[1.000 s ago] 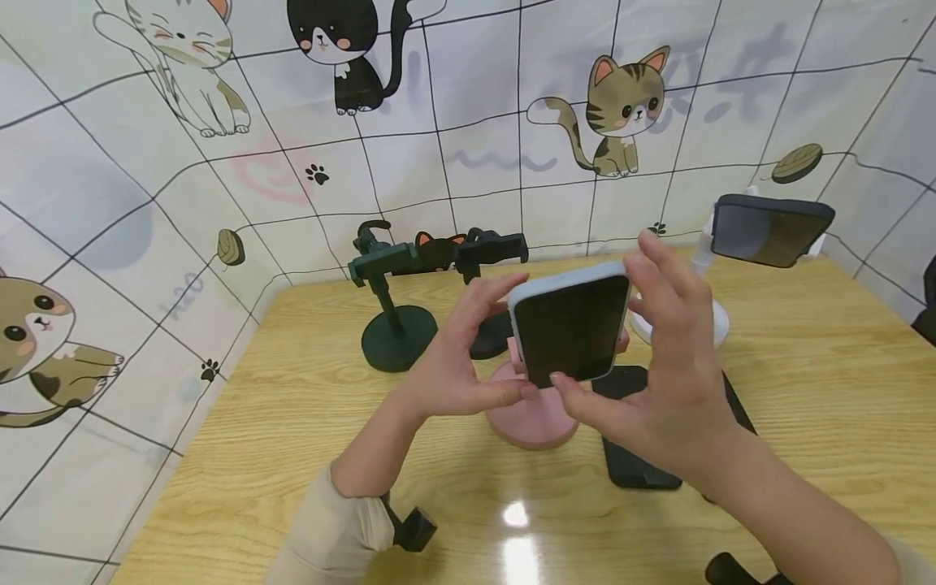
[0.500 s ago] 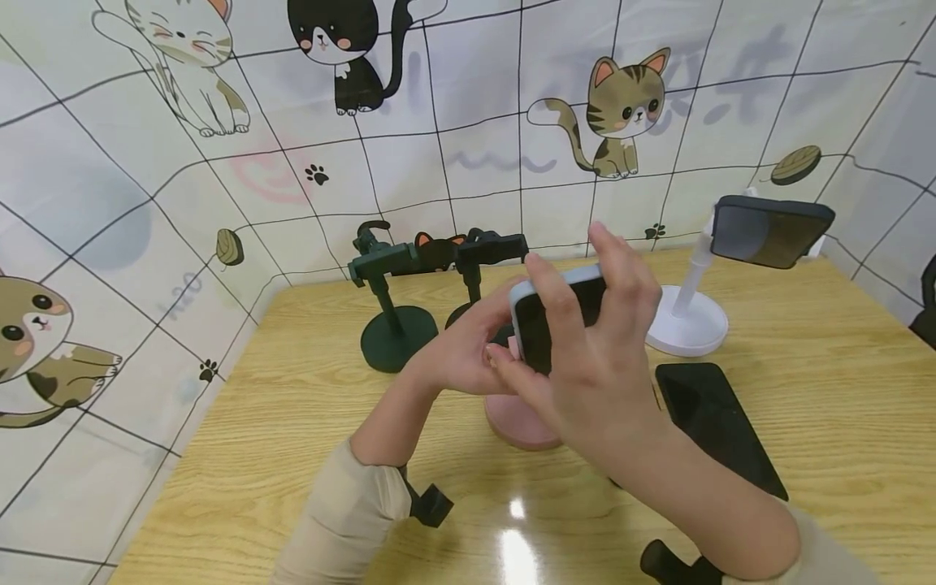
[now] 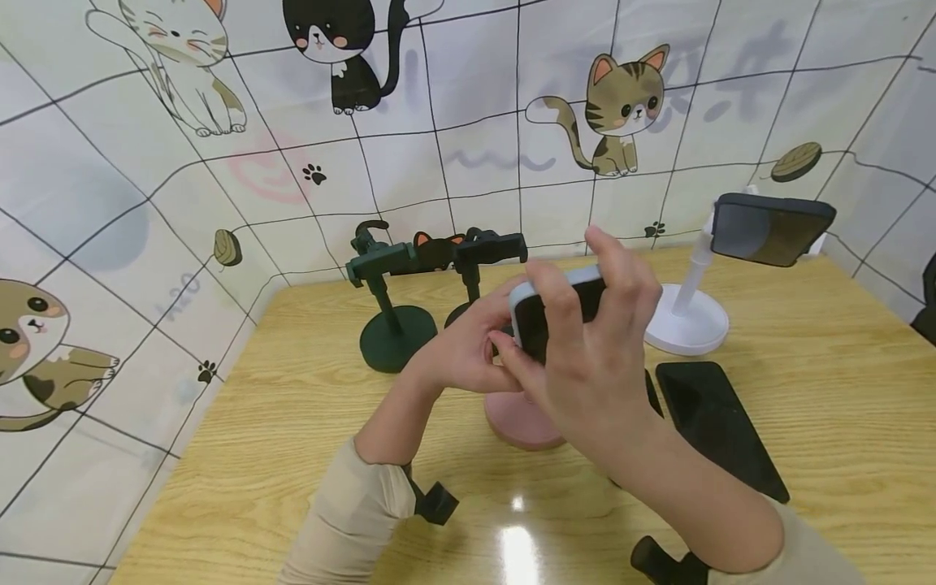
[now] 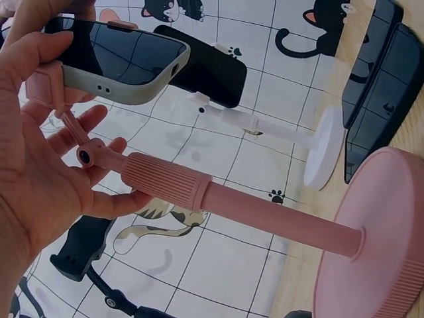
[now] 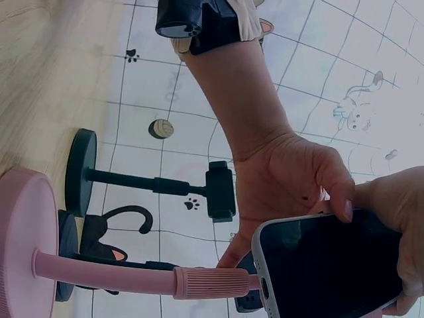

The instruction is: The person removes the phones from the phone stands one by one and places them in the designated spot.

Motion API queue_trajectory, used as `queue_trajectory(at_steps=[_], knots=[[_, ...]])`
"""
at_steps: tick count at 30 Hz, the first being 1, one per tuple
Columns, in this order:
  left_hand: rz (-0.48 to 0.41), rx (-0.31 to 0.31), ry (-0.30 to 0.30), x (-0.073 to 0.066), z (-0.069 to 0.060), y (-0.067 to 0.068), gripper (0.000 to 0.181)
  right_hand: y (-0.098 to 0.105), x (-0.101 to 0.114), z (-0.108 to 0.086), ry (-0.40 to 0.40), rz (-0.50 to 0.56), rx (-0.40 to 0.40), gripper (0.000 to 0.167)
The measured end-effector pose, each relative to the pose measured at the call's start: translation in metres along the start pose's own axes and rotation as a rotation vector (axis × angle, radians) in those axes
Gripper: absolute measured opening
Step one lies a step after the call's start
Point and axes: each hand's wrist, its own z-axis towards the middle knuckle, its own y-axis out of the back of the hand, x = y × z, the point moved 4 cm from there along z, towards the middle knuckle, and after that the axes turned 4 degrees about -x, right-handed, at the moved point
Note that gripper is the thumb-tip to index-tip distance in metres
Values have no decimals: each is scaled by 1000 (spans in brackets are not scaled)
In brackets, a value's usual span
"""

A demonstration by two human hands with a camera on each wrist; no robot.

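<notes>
Pink stand (image 4: 281, 220), phone (image 4: 136, 58) in clamp (image 4: 45, 86)

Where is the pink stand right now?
In the head view, the pink stand is near the middle of the table, its base showing below the left hand, left of the white stand.

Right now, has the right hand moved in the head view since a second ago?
Yes: the right hand has moved left, away from the white stand, which it partly covered then.
</notes>
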Motion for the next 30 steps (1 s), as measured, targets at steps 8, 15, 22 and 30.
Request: queue_trajectory(at_steps=[8,15,22,30], knots=[[-20,15,7,-1,0,1,36,-1,1,-2,42,29,-24,54],[12,46,-1,1,2,1,23,-2,-1,-3,27,49,-14,51],[-6,79,3,1,4,2,34,-3,0,-2,47,56,-5,49],[-3,95,4,1,4,4,23,-2,-2,-2,38,94,40,51]])
